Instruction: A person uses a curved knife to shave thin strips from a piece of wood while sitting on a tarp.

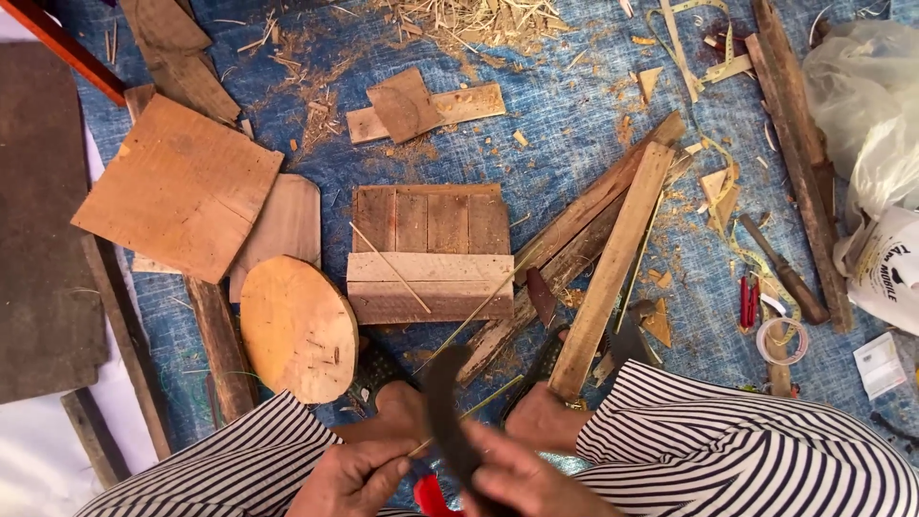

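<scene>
Right hand gripping curved knife; left hand pinching thin stick against it, just below wood pallet.

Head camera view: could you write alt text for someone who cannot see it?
A seated person's right hand holds a dark curved blade against a thin stick gripped by the left hand, above wooden boards on a blue mat.

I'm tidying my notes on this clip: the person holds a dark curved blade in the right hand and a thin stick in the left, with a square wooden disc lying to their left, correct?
Not quite: the head view shows the wooden disc is round, not square. The right hand does hold the dark curved blade, and the left hand the thin stick.
</scene>
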